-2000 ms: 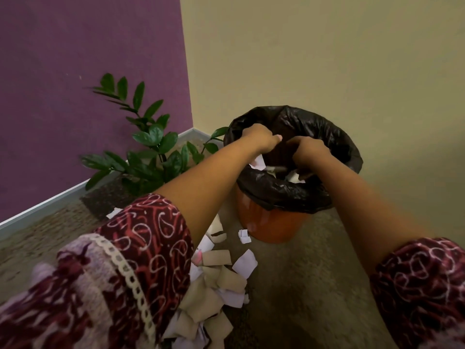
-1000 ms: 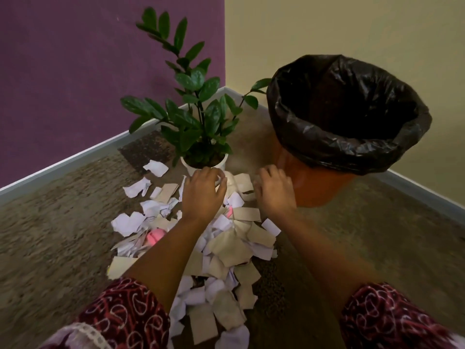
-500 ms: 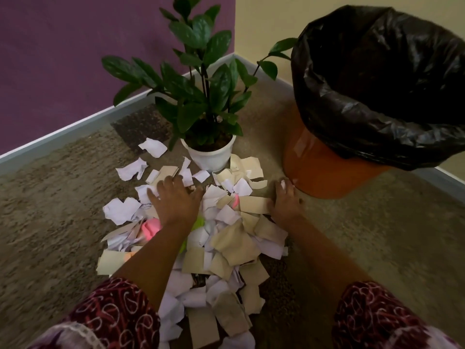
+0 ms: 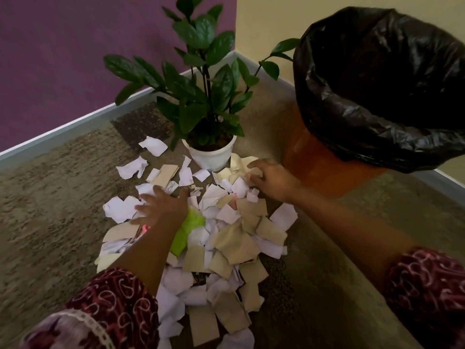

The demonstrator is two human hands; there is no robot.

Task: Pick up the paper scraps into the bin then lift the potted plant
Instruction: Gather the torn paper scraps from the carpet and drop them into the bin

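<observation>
A heap of white, tan, green and pink paper scraps covers the carpet in front of me. My left hand lies flat on the left side of the heap, fingers spread, holding nothing. On the far right part of the heap my right hand rests with fingers splayed over pale scraps near the bin's base. The potted plant, dark green leaves in a white pot, stands just behind the heap. The orange bin with its black liner is at the right.
A purple wall and a cream wall meet in the corner behind the plant, with a grey skirting board along the floor. Brown carpet extends left and right of the heap.
Both hands left the bin and came down onto the scrap heap. Since half a second ago the left hand slid slightly left and the right hand moved up toward the pot.
</observation>
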